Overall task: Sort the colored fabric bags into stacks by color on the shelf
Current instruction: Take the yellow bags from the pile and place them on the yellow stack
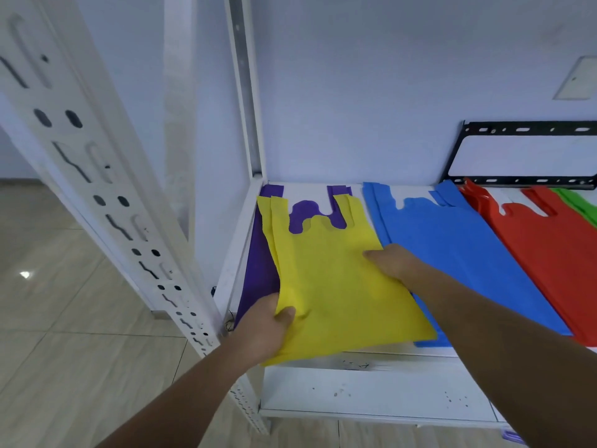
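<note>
Left hand (268, 324): at 7 o'clock in view, pinching the near left corner of the yellow bag, thumb on top and fingers underneath.
Right hand (394, 263): at the bag's 3 o'clock edge, thumb lying on the yellow cloth. The other fingers are hidden, so I cannot tell whether they grip.
Yellow bag (332, 276): spread flat on the white shelf (371, 389), handles pointing to 12 o'clock, near corners overhanging the front edge.
Purple bag (258, 270): under the yellow one, showing along its 9 o'clock side and between its handles at 12 o'clock.
Blue bags (452, 247): stacked flat at 3 o'clock of the yellow bag, whose near right corner overlaps them.
Red bags (549, 247): touching the blue stack's far side, at 3 o'clock.
Green bag (578, 205): a sliver at the right edge, beyond the red.
Black bracket (529, 129): against the wall at 2 o'clock.
</note>
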Demonstrator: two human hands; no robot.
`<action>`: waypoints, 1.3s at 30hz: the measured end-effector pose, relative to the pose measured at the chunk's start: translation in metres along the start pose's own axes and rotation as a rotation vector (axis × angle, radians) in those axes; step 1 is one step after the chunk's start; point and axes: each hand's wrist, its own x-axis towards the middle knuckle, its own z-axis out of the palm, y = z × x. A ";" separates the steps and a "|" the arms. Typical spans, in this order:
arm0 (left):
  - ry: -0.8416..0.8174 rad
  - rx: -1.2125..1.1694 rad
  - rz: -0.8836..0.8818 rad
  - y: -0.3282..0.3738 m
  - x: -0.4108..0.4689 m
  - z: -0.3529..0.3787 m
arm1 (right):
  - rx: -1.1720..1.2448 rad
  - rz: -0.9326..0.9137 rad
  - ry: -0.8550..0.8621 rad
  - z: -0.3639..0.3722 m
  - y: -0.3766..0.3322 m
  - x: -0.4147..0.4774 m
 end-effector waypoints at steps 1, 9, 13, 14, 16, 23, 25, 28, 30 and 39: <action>0.003 -0.016 0.018 -0.001 -0.003 -0.001 | -0.055 -0.045 0.053 0.002 0.000 0.002; 0.084 -0.135 0.132 0.016 -0.001 0.004 | -0.018 -0.234 0.345 -0.014 0.020 -0.006; 0.012 -0.124 0.234 0.040 0.014 0.027 | 0.057 -0.202 0.460 -0.061 0.042 -0.024; -0.007 -0.122 0.264 0.050 0.016 0.036 | 0.067 -0.174 0.486 -0.075 0.051 -0.030; -0.049 -0.112 0.317 0.073 0.018 0.056 | 0.082 -0.135 0.526 -0.106 0.072 -0.041; -0.167 -0.032 0.442 0.157 0.012 0.155 | 0.126 -0.019 0.655 -0.211 0.173 -0.092; -0.204 -0.042 0.474 0.183 0.003 0.186 | 0.174 -0.004 0.705 -0.240 0.204 -0.105; -0.268 -0.049 0.538 0.220 -0.008 0.233 | 0.203 0.005 0.757 -0.284 0.248 -0.124; -0.285 -0.050 0.565 0.245 -0.016 0.263 | 0.200 0.000 0.788 -0.312 0.272 -0.135; -0.330 -0.096 0.680 0.334 -0.037 0.375 | 0.219 -0.020 0.852 -0.425 0.361 -0.158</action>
